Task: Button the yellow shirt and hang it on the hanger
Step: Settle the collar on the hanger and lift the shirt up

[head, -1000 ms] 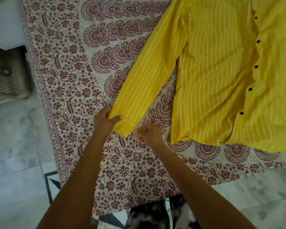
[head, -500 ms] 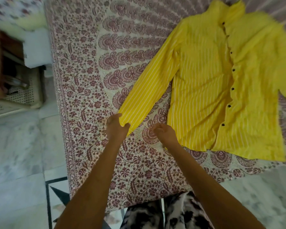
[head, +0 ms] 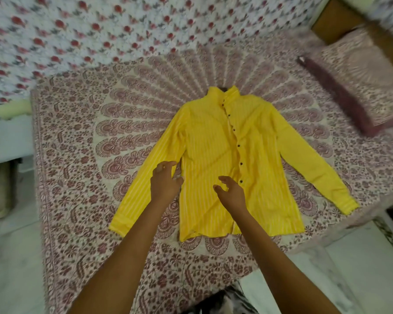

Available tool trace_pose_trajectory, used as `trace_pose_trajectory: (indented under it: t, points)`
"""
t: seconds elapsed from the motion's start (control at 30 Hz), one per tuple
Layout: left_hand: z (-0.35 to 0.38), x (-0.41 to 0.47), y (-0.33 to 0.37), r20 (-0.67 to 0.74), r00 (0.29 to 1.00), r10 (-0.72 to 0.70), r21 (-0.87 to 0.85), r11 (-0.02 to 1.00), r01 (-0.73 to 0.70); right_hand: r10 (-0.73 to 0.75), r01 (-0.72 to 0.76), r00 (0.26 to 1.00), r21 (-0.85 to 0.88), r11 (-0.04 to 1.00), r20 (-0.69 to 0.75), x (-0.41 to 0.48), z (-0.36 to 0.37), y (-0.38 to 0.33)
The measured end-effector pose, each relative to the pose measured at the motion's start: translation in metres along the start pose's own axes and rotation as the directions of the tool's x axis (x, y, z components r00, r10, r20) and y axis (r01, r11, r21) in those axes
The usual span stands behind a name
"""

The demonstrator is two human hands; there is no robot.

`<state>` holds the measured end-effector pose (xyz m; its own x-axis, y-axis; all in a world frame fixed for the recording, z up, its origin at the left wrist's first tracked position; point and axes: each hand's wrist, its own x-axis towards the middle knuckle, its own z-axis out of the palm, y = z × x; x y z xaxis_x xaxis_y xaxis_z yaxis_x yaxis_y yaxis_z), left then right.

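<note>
the yellow shirt (head: 209, 159) lies flat, buttoned, on the patterned bedspread (head: 82, 137) — left hand (head: 165, 181) and right hand (head: 229, 191) hover above it, fingers loosely curled, holding nothing.

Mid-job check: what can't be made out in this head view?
Head view only.
- Buttons: too small to tell if fastened.
- Dark bit behind collar: mostly hidden by shirt; hanger or not, unclear.
- Left hand, right hand: touching shirt or hovering, unclear.
- Pillow: motion-blurred.

No legible text or labels anywhere.
</note>
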<state>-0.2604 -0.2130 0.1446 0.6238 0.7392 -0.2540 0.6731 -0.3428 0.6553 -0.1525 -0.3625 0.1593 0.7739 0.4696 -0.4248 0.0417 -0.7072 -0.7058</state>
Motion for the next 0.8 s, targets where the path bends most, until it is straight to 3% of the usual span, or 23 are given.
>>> trace_pose_trajectory:
  t: [0.37,0.8]
  points:
    - [0.042,0.105,0.117,-0.079,0.99,0.116,0.104,0.989,-0.108,-0.116,0.123,0.983,0.046,0.991,-0.141,0.125,-0.103,-0.012]
    - [0.101,0.258,0.214,-0.141,0.988,-0.06,0.063,0.996,0.069,-0.204,0.204,0.979,-0.01,0.979,0.018,0.335,-0.172,-0.026]
